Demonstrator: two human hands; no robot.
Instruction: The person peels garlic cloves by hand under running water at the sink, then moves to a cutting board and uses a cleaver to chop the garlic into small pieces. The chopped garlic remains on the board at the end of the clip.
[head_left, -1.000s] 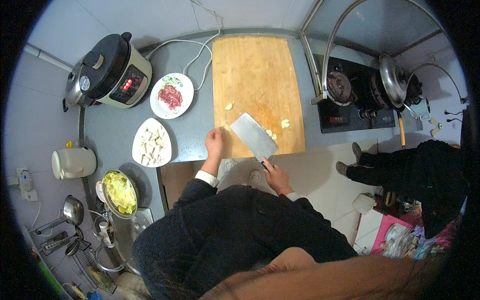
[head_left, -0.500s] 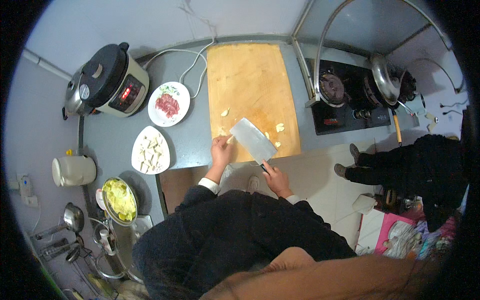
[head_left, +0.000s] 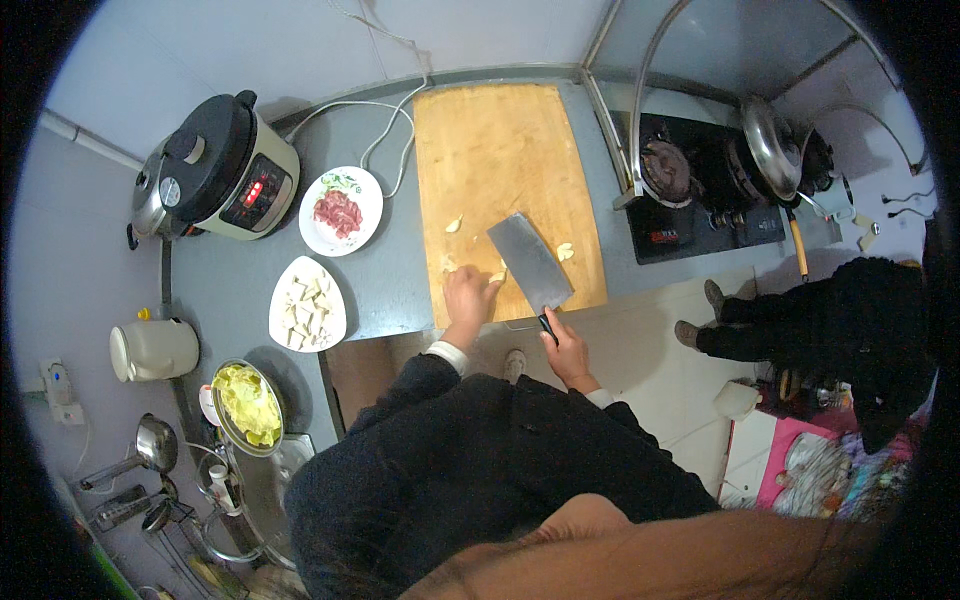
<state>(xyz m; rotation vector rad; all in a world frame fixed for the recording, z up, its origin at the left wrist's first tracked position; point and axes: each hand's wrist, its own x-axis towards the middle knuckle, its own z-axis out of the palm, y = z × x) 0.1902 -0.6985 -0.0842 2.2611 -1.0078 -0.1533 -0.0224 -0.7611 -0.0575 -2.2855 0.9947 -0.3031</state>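
My right hand (head_left: pixel 568 352) grips the black handle of a cleaver (head_left: pixel 532 262), whose broad grey blade lies over the near part of a wooden cutting board (head_left: pixel 500 150). Close to the blade's left edge, my left hand (head_left: pixel 466 302) is on the board with its fingers drawn together at a pale garlic clove (head_left: pixel 498 277). Another clove (head_left: pixel 454 224) lies farther up the board on the left. To the right of the blade sit garlic pieces (head_left: pixel 565 252). Small pale bits lie by my left fingertips, partly hidden.
Left of the board stand a plate of sliced meat (head_left: pixel 340 213), a dish of white chunks (head_left: pixel 307 304), a bowl of yellow-green leaves (head_left: pixel 247 405) and an electric pressure cooker (head_left: pixel 228 168). On the right are a gas stove (head_left: pixel 700 190), a lidded pan (head_left: pixel 768 150) and a person in black (head_left: pixel 830 320).
The cleaver has shifted right, its blade turned more upright and darker in the light. My left hand has moved right, to the clove beside the blade.
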